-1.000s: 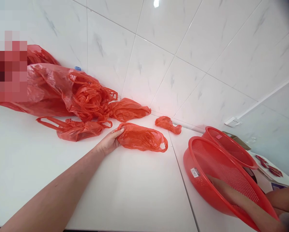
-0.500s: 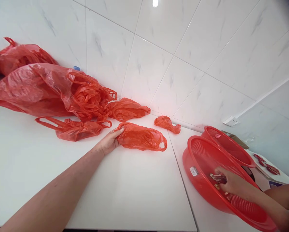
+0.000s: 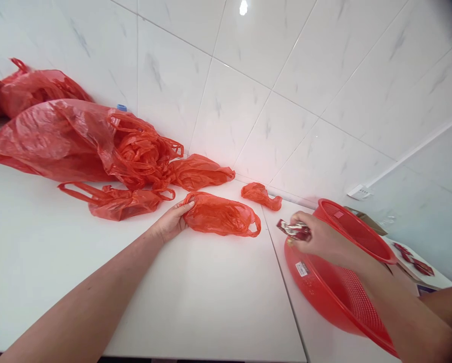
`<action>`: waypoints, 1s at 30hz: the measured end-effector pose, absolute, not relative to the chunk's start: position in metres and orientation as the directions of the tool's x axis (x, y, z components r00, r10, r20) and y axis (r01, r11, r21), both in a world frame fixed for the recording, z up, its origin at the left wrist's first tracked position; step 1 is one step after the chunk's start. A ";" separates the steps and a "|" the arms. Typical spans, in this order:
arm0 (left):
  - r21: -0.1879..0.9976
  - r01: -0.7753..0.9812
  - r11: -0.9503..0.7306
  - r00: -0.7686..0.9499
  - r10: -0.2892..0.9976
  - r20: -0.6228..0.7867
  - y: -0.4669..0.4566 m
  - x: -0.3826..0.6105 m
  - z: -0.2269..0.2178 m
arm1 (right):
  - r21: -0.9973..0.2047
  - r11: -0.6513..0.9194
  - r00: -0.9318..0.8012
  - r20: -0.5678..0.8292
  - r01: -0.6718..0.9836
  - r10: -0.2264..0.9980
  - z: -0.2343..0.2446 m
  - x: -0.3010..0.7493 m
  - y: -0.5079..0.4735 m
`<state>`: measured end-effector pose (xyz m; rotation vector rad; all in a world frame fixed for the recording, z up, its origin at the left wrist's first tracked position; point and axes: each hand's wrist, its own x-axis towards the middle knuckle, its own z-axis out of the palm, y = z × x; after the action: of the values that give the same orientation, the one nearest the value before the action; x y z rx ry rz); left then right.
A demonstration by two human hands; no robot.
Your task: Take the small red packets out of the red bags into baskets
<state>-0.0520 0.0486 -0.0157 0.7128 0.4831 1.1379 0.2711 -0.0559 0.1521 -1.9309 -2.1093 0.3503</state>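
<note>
My left hand [image 3: 171,222] rests open against a red plastic bag [image 3: 220,216] at 12 o'clock; my right hand [image 3: 320,239] pinches a printed packet [image 3: 294,230] at 2 o'clock, above a red mesh basket [image 3: 317,287]. A loose pinch could drop it.

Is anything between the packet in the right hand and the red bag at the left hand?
Nothing visible: only white countertop lies between the packet in the right hand and the red plastic bag at the left hand.

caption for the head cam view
Left hand on a red plastic bag, right hand holding a small packet above a red colander
</note>
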 end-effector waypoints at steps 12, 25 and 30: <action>0.749 -0.619 0.234 0.435 0.897 0.079 0.046 -0.051 -0.014 | -0.712 -0.013 -0.220 -0.233 0.702 0.947 0.071 0.156 0.056; 0.745 -0.620 0.246 0.428 0.902 0.058 0.048 -0.051 -0.016 | -0.674 0.078 -0.131 -0.028 0.735 0.991 0.089 0.191 0.041; 0.761 -0.607 0.230 0.447 0.890 0.088 0.045 -0.052 -0.012 | -0.529 0.023 0.057 0.134 0.849 0.989 0.117 0.248 0.013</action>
<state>-0.0524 0.0449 -0.0120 0.8247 0.4060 1.0693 0.2475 0.0133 0.1166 -1.8672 -1.8324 0.3907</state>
